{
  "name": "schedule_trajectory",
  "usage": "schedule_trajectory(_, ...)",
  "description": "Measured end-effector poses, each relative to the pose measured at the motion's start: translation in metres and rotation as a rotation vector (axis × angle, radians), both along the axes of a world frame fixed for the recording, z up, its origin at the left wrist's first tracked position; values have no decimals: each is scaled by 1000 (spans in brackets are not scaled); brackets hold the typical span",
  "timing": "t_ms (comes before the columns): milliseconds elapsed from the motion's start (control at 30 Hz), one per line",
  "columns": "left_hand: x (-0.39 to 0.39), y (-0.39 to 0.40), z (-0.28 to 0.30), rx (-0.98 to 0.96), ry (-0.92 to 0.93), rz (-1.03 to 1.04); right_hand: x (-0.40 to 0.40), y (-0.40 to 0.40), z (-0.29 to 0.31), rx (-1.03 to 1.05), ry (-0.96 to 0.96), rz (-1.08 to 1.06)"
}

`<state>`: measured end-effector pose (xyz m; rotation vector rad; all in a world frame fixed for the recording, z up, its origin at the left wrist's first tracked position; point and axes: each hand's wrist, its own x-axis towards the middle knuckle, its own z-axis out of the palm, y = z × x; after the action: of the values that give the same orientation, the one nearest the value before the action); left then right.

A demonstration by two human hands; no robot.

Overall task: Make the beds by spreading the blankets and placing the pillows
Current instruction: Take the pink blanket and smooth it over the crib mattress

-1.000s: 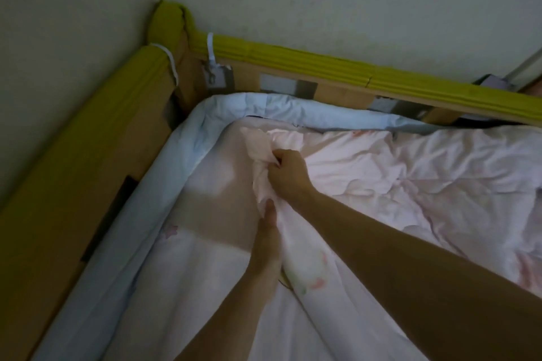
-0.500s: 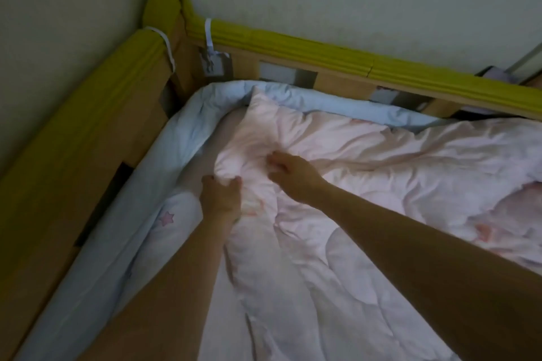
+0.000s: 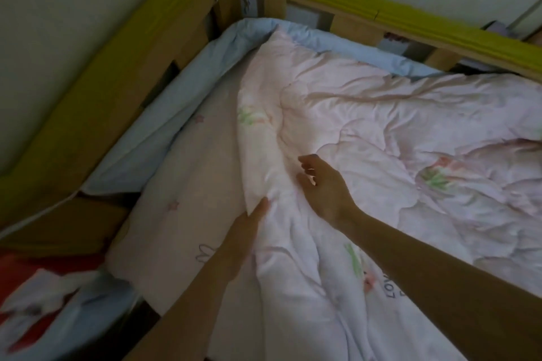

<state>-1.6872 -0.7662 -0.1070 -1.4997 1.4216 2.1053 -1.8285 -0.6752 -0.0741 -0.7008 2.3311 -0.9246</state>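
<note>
Single head view — high, angled down and forward at bed corner (image 3: 225,9), close over blanket (image 3: 381,132).

The left hand's (image 3: 249,226) fingers are lying hidden under the blanket's (image 3: 381,132) edge; the blurred bundle (image 3: 44,302) at lower left is staying unreadable.

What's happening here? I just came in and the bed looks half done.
A person is making the bed. The pink quilt lies rumpled, its corner up in the bed's far corner. The left hand touches the quilt's side edge; the right hand hovers open above it. The pink sheet shows uncovered beside the edge.
</note>
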Motion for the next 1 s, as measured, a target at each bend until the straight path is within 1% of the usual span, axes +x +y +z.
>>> schedule_trajectory(67, 33, 33, 6, -6, -3, -67, 15, 24, 8, -17, 110, 38)
schedule_trajectory(100, 52, 55, 7, -30, -37, -129, 27, 40, 14, -35, 189, 98)
schedule_trajectory(133, 58, 64, 1, -36, -63, -235, 30, 44, 14, -53, 250, 137)
schedule_trajectory(200, 89, 110, -3, -38, -97, -327, 59, 68, 21, -61, 304, 330)
schedule_trajectory(233, 98, 128, -7, -29, -108, -344, 70, 74, 22, -24, 278, 404)
schedule_trajectory(300, 119, 161, -13, -61, -110, -292, 98, 82, 17, 113, 220, 538)
schedule_trajectory(333, 124, 169, -13, -113, -116, -255, 109, 83, 11, 208, 191, 553)
schedule_trajectory(400, 141, 176, -12, -262, -153, -98, 134, 81, -2, 369, 119, 520)
schedule_trajectory(467, 156, 163, -6, -410, -191, 1, 159, 72, -14, 427, 11, 432)
schedule_trajectory(600, 185, 107, 5, -711, -269, 7, 195, 33, -27, 312, -182, 204)
schedule_trajectory(633, 192, 91, 9, -798, -291, 27, 202, 18, -27, 265, -201, 172)
schedule_trajectory(700, 201, 62, 21, -992, -303, 124, 213, -13, -21, 118, -166, 170)
schedule_trajectory(767, 207, 30, 31, -1169, -389, 177, 222, -46, -14, -55, -112, 188)
schedule_trajectory(800, 210, 15, 33, -1198, -459, 156, 223, -61, -15, -101, -100, 208)
schedule_trajectory(833, 215, -1, 32, -1166, -535, 98, 224, -72, -19, -99, -94, 249)
schedule_trajectory(900, 225, -23, 21, -978, -686, -53, 222, -80, -30, 29, -117, 391)
schedule_trajectory(933, 226, -30, 13, -901, -727, -121, 220, -78, -36, 91, -73, 467)
schedule_trajectory(967, 225, -30, 6, -891, -738, -176, 217, -76, -41, 107, 47, 512)
schedule_trajectory(1000, 221, -26, -3, -941, -713, -232, 214, -71, -45, 68, 237, 505)
